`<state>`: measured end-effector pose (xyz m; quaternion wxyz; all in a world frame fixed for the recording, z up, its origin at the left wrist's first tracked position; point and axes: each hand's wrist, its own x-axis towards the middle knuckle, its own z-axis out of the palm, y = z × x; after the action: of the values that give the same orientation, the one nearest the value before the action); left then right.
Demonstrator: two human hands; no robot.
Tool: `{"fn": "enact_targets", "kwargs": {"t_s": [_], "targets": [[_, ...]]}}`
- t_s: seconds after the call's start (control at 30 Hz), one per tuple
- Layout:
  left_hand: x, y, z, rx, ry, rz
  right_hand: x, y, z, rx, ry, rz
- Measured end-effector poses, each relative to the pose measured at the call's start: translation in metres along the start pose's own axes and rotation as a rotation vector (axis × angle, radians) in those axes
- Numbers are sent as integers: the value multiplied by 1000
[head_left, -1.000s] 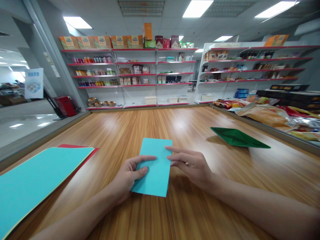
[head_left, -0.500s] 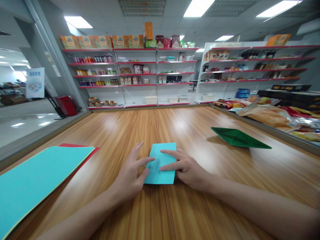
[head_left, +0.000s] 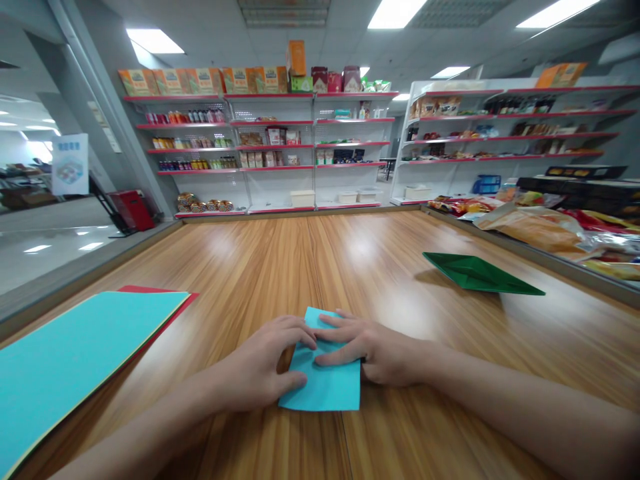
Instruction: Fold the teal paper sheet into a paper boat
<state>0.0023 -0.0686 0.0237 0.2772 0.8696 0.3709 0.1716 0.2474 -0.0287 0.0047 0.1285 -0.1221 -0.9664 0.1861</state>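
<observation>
A folded sheet of light blue paper (head_left: 330,390) lies on the wooden tabletop (head_left: 280,260) in front of me. My left hand (head_left: 265,363) is at its left edge, thumb and forefinger apart and touching the paper. Across its right side rests my right hand (head_left: 373,347), fingers spread and laid flat on the sheet. The fingertips of both hands come close together near the paper's middle. A folded green paper shape (head_left: 480,273) sits farther off to the right, apart from my hands.
To the left lies a stack of coloured sheets (head_left: 95,353), light blue on top with red beneath. Packaged goods (head_left: 540,227) line the table's right edge. Behind the far edge stand shelves (head_left: 275,170) with boxes and bottles.
The light blue paper has moved toward me and turned slightly. My left hand's fingers have curled inward over it, and my right hand has shifted a little nearer.
</observation>
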Motion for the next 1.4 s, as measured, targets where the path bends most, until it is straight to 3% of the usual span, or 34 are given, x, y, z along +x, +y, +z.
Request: {"fn": "enact_targets", "kwargs": {"t_s": [0.17,0.27,0.4,0.53,0.7,0.9,1.2,1.4], "targets": [[-6,11,-12,27,-185,-6,-1,3,1,-8,-16,-15],[-6,11,-17,53,-243,-4,-2,-1,4,-33,46,-18],[-5,6,-14,49,-188,-32,-3,-3,8,14,184,-61],[-4,5,-11,55,-179,-15,-3,0,12,173,241,-63],[-4,3,-15,13,-255,16,-1,3,11,351,233,17],[-4,0,-17,-29,-300,9,0,3,9,385,205,45],[-4,2,-17,-56,-292,-20,1,1,8,422,216,55],[-7,10,-11,19,-220,-16,1,0,9,473,305,185]]}}
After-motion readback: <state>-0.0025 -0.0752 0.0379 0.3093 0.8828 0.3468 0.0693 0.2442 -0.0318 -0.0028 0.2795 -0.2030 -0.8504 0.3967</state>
